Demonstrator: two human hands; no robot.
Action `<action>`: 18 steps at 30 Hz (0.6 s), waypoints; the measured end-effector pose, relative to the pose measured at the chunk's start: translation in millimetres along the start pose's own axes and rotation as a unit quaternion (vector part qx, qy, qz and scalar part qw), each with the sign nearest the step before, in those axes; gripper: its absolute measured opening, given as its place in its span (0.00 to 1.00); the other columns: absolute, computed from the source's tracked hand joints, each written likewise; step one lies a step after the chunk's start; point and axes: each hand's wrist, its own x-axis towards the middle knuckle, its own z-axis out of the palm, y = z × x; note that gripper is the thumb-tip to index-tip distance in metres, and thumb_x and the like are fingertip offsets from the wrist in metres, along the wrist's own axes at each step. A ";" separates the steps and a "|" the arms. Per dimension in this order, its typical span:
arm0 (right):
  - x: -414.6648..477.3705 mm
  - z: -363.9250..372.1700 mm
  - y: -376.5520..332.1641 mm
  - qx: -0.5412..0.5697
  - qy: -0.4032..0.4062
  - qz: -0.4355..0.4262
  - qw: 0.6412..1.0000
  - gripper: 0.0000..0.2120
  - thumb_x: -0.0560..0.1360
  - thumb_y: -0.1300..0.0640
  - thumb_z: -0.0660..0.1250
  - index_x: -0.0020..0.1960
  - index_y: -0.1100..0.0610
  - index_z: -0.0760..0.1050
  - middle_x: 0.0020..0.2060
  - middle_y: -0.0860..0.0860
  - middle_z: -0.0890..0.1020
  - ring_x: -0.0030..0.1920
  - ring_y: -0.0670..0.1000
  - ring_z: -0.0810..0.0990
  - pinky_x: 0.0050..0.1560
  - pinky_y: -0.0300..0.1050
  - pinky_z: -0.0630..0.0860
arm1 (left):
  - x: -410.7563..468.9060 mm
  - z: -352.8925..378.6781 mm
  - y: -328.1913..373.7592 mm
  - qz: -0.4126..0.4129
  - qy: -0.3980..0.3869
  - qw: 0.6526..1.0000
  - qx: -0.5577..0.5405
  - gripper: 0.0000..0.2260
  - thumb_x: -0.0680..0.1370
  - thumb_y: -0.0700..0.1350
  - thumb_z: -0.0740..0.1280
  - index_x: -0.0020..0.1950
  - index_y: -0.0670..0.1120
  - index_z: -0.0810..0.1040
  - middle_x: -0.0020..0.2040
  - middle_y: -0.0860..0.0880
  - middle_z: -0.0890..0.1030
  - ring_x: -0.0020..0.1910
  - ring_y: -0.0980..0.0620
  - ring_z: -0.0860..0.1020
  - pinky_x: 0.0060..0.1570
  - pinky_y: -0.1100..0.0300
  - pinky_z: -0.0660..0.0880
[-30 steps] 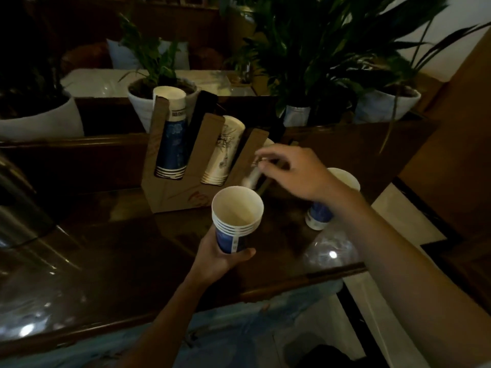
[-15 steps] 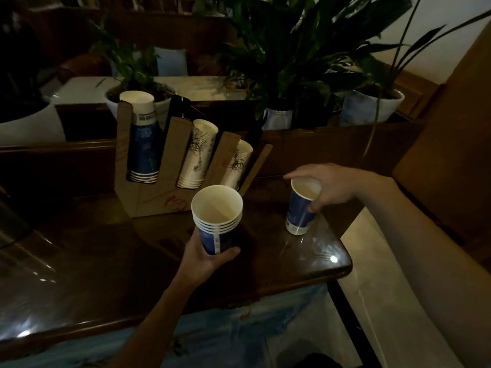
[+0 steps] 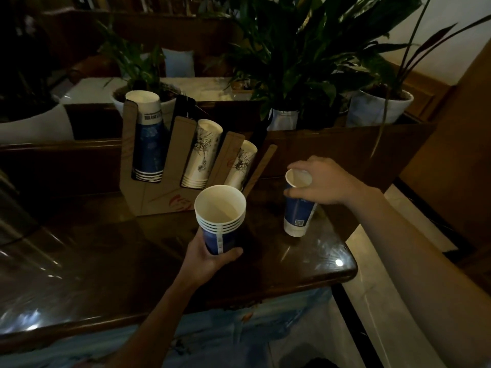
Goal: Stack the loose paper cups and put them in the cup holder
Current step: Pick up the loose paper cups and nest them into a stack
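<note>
My left hand (image 3: 212, 257) grips a stack of several blue paper cups (image 3: 221, 221), mouth up, above the dark wooden table (image 3: 106, 261). My right hand (image 3: 318, 183) closes from above around the rim of a single blue paper cup (image 3: 297, 216), which is slightly tilted near the table's right end. Whether its base touches the table, I cannot tell. The cardboard cup holder (image 3: 159, 200) stands behind, with a blue stack (image 3: 147, 144) in its left slot and two white printed stacks (image 3: 203, 155) (image 3: 241, 166) in the other slots.
Potted plants in white pots (image 3: 377, 107) line the ledge behind the table. The table's rounded right corner (image 3: 345, 266) drops to a pale tiled floor (image 3: 385, 301). A shiny metal object (image 3: 10, 203) sits at the far left edge.
My right hand left the holder's right slot, moved right and closed on the single blue cup, which now leans. My left hand kept the stack nearly still.
</note>
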 end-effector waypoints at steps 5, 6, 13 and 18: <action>-5.5 -48.0 -42.4 0.075 0.081 -0.037 0.993 0.31 0.71 0.33 0.67 0.69 0.47 0.74 0.59 0.51 0.77 0.59 0.52 0.74 0.50 0.46 0.69 | -0.3 -0.1 1.2 0.006 -0.008 1.000 -0.014 0.43 0.58 0.61 0.86 0.69 0.47 0.76 0.62 0.52 0.86 0.61 0.55 0.84 0.62 0.53 0.81; -8.0 -58.7 -53.0 0.086 0.102 -0.053 0.990 0.31 0.71 0.33 0.67 0.68 0.48 0.75 0.57 0.49 0.77 0.57 0.50 0.74 0.47 0.44 0.69 | -0.1 0.0 1.1 0.006 -0.010 1.000 -0.017 0.44 0.58 0.61 0.86 0.69 0.48 0.76 0.62 0.52 0.85 0.61 0.55 0.84 0.62 0.54 0.80; -24.9 -108.5 -124.5 0.122 0.243 -0.115 0.955 0.25 0.68 0.36 0.68 0.59 0.49 0.78 0.47 0.43 0.77 0.42 0.38 0.72 0.37 0.30 0.63 | 2.6 -0.8 -3.4 0.005 -0.014 1.000 -0.016 0.47 0.57 0.63 0.85 0.71 0.49 0.74 0.63 0.54 0.84 0.62 0.58 0.83 0.63 0.56 0.80; -28.4 -109.9 -155.2 0.130 0.235 -0.135 0.954 0.24 0.67 0.35 0.67 0.58 0.47 0.78 0.47 0.42 0.76 0.44 0.39 0.72 0.38 0.28 0.64 | 2.9 -0.6 -5.1 0.010 -0.014 1.000 -0.016 0.43 0.60 0.61 0.86 0.71 0.50 0.74 0.63 0.58 0.84 0.62 0.61 0.82 0.58 0.66 0.80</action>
